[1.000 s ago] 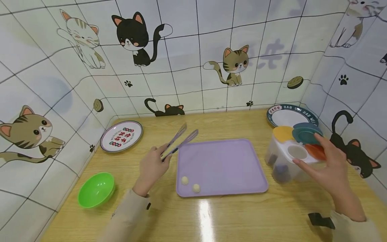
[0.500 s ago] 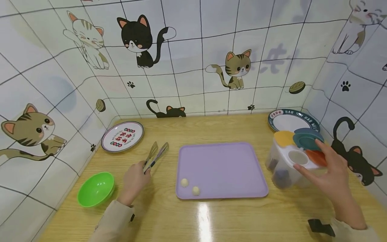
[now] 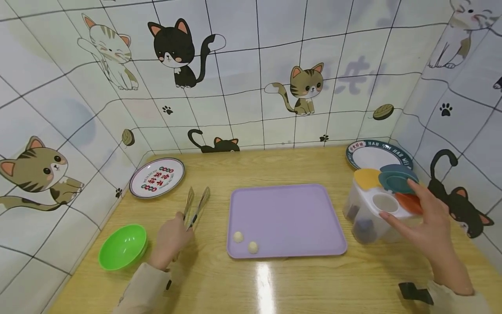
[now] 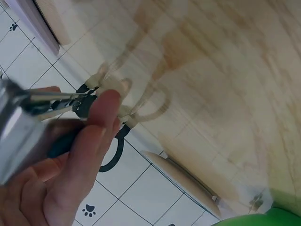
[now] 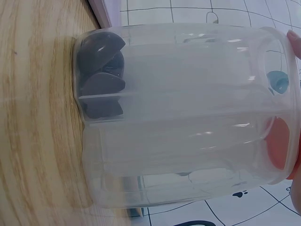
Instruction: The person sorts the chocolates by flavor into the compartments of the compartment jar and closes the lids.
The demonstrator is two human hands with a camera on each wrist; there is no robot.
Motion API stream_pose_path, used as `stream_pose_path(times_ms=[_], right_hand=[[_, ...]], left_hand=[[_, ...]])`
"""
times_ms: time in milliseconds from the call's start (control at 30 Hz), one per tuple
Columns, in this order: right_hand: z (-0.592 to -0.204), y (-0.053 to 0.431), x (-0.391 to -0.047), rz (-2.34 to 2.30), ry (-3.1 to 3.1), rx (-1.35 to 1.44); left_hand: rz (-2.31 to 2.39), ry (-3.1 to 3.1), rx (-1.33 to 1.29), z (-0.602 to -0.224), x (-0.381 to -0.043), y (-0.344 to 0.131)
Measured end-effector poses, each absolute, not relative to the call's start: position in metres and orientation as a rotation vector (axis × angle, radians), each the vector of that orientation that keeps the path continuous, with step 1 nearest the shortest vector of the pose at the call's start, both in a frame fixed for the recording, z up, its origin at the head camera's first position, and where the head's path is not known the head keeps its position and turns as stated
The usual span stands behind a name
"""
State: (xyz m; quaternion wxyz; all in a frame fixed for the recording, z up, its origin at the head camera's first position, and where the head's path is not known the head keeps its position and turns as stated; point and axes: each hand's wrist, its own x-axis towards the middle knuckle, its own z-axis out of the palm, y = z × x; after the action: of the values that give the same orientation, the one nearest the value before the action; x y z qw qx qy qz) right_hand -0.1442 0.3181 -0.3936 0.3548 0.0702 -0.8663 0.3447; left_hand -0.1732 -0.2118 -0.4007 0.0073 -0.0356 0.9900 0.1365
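Observation:
My left hand [image 3: 172,240] grips a pair of metal tongs [image 3: 201,207] between the green bowl and the lilac tray. The tips of the tongs stand apart and point away from me, with nothing between them. In the left wrist view, thumb and fingers close around the tongs' handle [image 4: 19,136]. At the right, my right hand [image 3: 429,222] spans the top of a clear storage container [image 3: 366,226], thumb at the rim of its uncovered round opening and fingers against the raised teal lid [image 3: 398,179]. Dark curved pieces [image 5: 101,80] lie at the container's bottom.
Two small whitish balls [image 3: 252,247] lie in the near left corner of the lilac tray [image 3: 288,218]. A green bowl [image 3: 123,247] is at the left. One plate [image 3: 157,178] lies back left, another plate [image 3: 378,155] behind the container. Cat-patterned walls [image 3: 235,104] enclose the table.
My left hand has carried the tongs leftward, from beside the tray's left edge to the tabletop nearer the green bowl. My right hand stays at the container.

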Motion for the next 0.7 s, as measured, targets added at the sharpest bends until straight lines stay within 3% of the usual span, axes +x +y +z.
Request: stream_pose_path(times_ms=[700], right_hand=[[-0.389,0.317,-0.142,0.900,-2.239,0.195]], left_hand=[[0.276,2.993,-0.116,-0.414,-0.175,-0.215]])
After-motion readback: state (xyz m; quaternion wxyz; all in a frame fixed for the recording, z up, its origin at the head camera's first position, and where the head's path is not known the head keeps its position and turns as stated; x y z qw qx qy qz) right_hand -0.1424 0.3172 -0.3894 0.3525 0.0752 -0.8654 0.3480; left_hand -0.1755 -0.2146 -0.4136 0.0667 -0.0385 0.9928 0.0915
